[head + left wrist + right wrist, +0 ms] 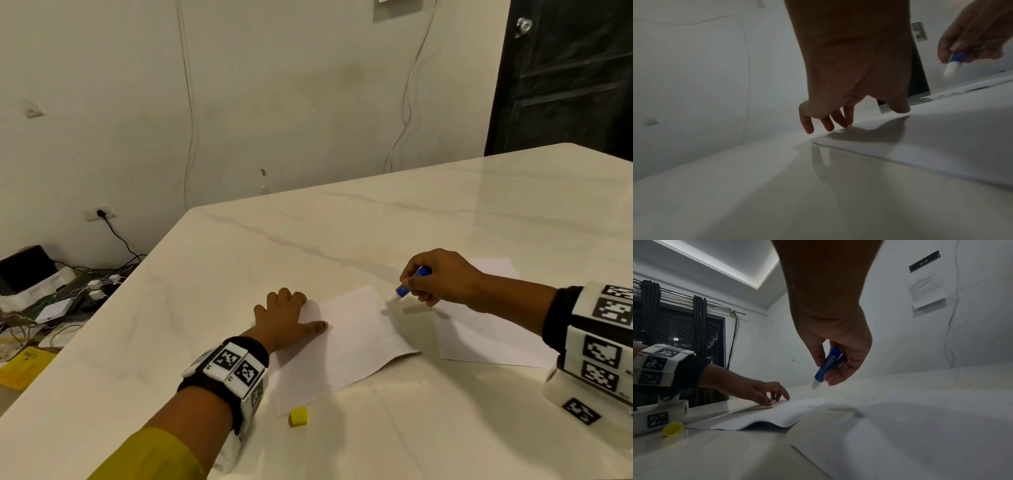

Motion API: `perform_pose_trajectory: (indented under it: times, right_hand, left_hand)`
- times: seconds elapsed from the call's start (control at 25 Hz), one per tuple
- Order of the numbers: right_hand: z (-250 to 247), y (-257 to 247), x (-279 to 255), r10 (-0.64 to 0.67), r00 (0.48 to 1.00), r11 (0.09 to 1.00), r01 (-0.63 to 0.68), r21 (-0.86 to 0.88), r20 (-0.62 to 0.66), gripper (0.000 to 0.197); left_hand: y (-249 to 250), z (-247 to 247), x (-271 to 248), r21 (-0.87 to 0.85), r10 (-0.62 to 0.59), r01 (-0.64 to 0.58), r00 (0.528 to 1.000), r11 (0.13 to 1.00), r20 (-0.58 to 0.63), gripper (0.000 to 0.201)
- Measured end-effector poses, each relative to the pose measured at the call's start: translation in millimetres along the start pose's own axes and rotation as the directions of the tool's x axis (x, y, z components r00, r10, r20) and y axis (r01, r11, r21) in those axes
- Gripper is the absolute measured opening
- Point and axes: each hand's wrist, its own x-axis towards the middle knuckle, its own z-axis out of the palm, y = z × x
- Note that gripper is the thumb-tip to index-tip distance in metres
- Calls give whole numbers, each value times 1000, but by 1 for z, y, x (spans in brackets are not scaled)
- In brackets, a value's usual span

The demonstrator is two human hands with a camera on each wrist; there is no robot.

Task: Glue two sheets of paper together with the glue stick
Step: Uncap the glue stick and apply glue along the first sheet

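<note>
Paper is lying on the pale marble-look surface (445, 212) in two sheets. The nearer sheet (356, 339) is resting in the middle with its near edge buckling up off the surface; the second sheet (479, 335) is lying flat just beside it on the right, partly under the right forearm. The left hand (286, 317) is pressing down on the far left corner of the nearer sheet, thumb and straight fingertips touching the paper, so its grip is wide and flat. The right hand (442, 277) is pinching one blue glue stick (409, 282) between thumb and fingers, tilting it so the white tip is pointing down at the far right corner of the nearer sheet; whether the tip is touching the paper cannot be told. White print is showing on the blue barrel, too blurred to read. One yellow cap (298, 416) is lying on the surface by the near left corner of the nearer sheet, beside the left wrist.
</note>
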Motion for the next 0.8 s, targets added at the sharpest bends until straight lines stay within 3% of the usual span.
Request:
perform_pose_trajectory:
  times: [0.2, 0.32, 0.52, 0.64, 0.72, 0.8]
  right_hand:
    - [5, 4, 3, 27, 999, 1000, -27, 14, 17, 7]
    - [5, 6, 4, 30, 999, 999, -31, 25, 15, 8]
    - [1, 8, 5, 34, 999, 999, -34, 43, -2, 5]
    - [5, 10, 1, 15, 1000, 998, -15, 55, 4, 5]
    - [10, 9, -1, -18, 1000, 999, 18, 39, 16, 7]
    - [13, 5, -1, -46, 999, 999, 46, 27, 5, 7]
  left_hand:
    - [1, -5, 13, -71, 5, -3, 1000, 997, 29, 45]
    - [4, -4, 15, -97, 4, -1, 999, 995, 39, 38]
    - [-5, -4, 21, -480, -9, -32, 997, 877, -82, 31]
    - [-6, 0, 20, -496, -58, -16, 989, 868, -133, 19]
    - [-1, -1, 17, -498, -14, -58, 990, 865, -140, 17]
    - [0, -3, 14, -472, 127, -166, 985, 866, -113, 35]
